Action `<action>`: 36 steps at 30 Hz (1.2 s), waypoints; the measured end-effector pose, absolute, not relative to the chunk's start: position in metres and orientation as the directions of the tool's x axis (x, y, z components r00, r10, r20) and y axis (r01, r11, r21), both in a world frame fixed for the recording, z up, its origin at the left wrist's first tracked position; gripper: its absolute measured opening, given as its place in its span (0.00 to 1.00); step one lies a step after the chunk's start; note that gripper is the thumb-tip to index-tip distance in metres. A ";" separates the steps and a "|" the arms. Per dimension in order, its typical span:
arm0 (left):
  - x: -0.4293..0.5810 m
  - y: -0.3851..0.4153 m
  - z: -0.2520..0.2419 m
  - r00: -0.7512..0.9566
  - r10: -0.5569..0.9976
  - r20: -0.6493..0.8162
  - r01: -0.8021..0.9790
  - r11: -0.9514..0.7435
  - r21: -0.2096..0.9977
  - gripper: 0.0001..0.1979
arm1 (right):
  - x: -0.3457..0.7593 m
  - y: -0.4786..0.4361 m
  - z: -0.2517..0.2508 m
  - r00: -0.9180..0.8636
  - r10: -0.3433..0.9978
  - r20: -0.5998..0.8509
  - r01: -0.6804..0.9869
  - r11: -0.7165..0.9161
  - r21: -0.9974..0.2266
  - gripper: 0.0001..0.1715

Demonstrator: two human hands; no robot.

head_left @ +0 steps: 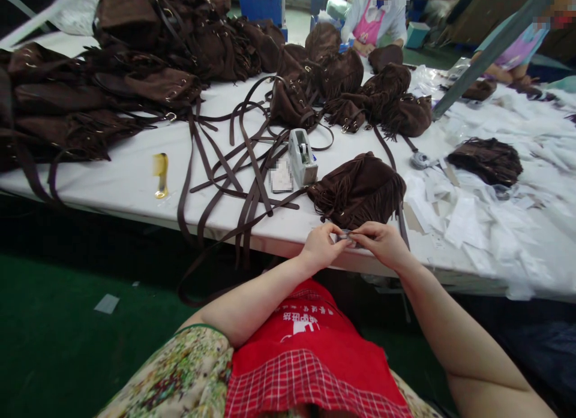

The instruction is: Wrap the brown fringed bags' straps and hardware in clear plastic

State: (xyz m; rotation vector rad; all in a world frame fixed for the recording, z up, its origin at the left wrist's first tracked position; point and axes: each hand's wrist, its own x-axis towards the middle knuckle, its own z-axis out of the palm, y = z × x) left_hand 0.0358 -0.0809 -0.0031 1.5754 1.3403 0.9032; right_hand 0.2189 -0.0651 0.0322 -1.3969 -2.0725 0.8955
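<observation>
At the table's front edge, my left hand (324, 244) and my right hand (380, 241) meet with their fingertips pinched. Between them is a small greyish piece (344, 235), too small to make out. Just beyond my fingers lies a dark brown fringed bag (360, 190), close to both hands. A grey tape dispenser (303, 157) stands behind and left of the bag, beside a small pale block (281, 176) that is blurred out. Several long brown straps (252, 160) spread across the tabletop left of my hands, some hanging over the edge.
Brown bags (148, 64) pile up at the back left; more bags (342, 76) lie at the back middle. White paper and wrapping (477, 226) cover the right side, near a slanted grey pole (490, 52). A yellow-handled tool (161, 175) lies left. Co-workers (375, 19) sit opposite.
</observation>
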 end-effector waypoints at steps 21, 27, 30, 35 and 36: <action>0.038 -0.075 -0.009 0.520 0.827 -0.215 0.385 -0.001 0.923 0.14 | 0.221 -0.057 0.050 -0.481 0.861 -0.164 0.751 0.309 -0.583 0.09; 0.040 -0.078 -0.015 0.522 0.807 -0.277 0.359 0.087 0.929 0.10 | 0.208 -0.066 0.058 -0.603 0.793 -0.081 0.789 0.580 -0.202 0.08; 0.039 -0.077 -0.015 0.471 0.839 -0.273 0.280 0.151 0.948 0.09 | 0.204 -0.078 0.060 -0.683 0.730 -0.013 0.730 0.683 0.015 0.11; 0.036 -0.072 -0.009 0.412 0.877 -0.249 0.106 0.226 0.968 0.09 | 0.213 -0.097 0.050 -0.762 0.643 0.081 0.648 0.756 0.094 0.22; 0.035 -0.070 -0.006 0.414 0.870 -0.267 0.080 0.257 0.963 0.09 | 0.215 -0.100 0.047 -0.757 0.645 0.101 0.653 0.753 0.086 0.25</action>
